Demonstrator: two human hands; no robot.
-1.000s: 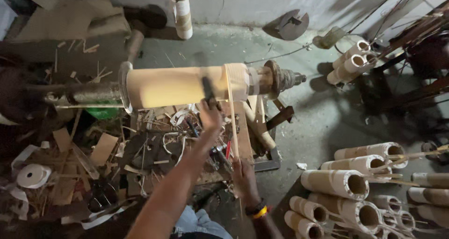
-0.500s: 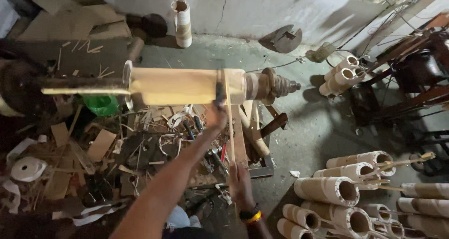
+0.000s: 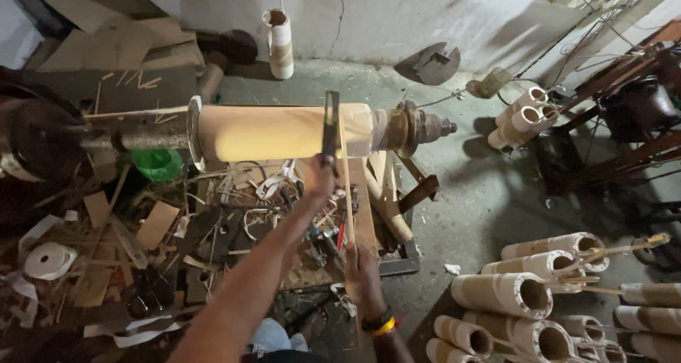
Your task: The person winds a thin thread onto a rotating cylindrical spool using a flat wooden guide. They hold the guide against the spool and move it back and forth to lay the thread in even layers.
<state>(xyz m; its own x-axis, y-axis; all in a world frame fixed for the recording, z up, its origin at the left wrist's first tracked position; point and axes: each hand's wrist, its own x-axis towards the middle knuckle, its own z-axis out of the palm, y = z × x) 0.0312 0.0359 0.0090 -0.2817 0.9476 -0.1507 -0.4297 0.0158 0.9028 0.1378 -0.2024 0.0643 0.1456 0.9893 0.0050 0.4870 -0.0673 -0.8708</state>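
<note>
Cluttered workshop, grey concrete floor (image 3: 461, 214), scrap wood and paper strips across the left half. Low centre, your right hand (image 3: 363, 278) is clenched round the near end of one thin wooden stick (image 3: 347, 193), which runs up-frame to the roll. Above it, your left hand (image 3: 317, 178) grips a dark flat blade (image 3: 330, 125), upright against one cardboard tube (image 3: 284, 132) on the spindle, long axis left-right. Left hand's nearer the tube. Finished tubes (image 3: 511, 295) lower right, roughly ten; four more upper right.

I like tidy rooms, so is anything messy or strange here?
Yes. Wood scraps and offcuts lie scattered in a heap on the floor under the pale cylinder on the lathe. A roll of tape and loose white strips lie among them.
</note>
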